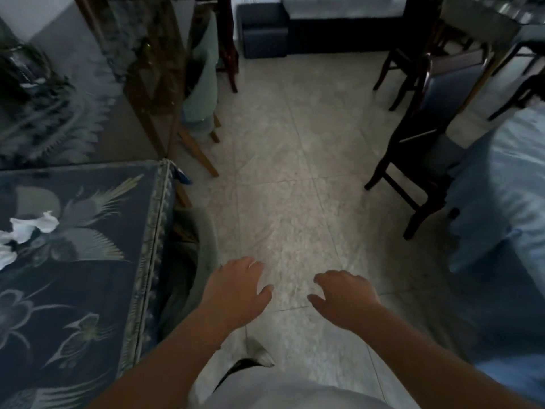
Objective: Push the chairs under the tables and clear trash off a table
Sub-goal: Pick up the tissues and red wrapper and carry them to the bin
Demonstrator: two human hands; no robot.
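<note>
We see a dim, bluish room; daylight seems to enter from the far end, brightening the tiled floor (289,160) mid-frame. Motion blur smears the patterned cloth (73,261) at left, and the wide lens bends the edges into soft, dark corners.

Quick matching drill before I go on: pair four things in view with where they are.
Things:
1. crumpled white tissues
2. dark wooden chair
3. green chair
4. hands, left and right

Places:
A. low centre, empty, over the floor
B. beside the patterned tablecloth's edge, by the left hand
C. right side, at the blue-covered table
D. on the patterned tablecloth, far left

Pairs: 1-D, 2-C, 3-B, 4-A
</note>
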